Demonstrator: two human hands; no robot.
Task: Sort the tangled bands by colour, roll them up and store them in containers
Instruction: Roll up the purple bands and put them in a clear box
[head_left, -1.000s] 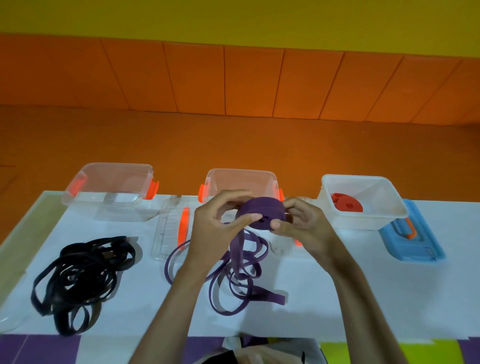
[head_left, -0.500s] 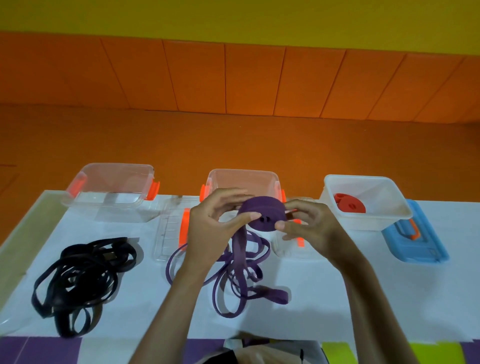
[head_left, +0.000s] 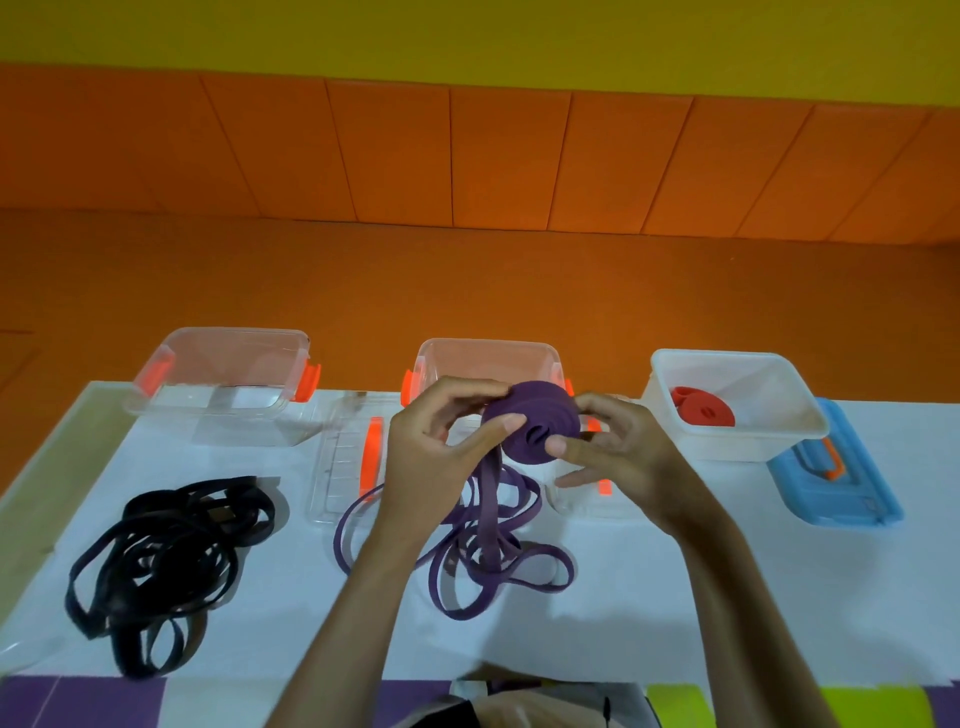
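Two bare forearms (head_left: 358, 613)

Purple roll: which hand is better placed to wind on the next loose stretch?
Probably the left hand: the loose tail hangs off the purple roll beside its thumb, while the right hand pinches the roll's centre.

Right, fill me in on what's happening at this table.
A person holds a partly wound purple roll between the left hand and right hand. Its loose tail lies looped on the table below. A black tangle lies untouched at the left; red rolls already sit in the white container.
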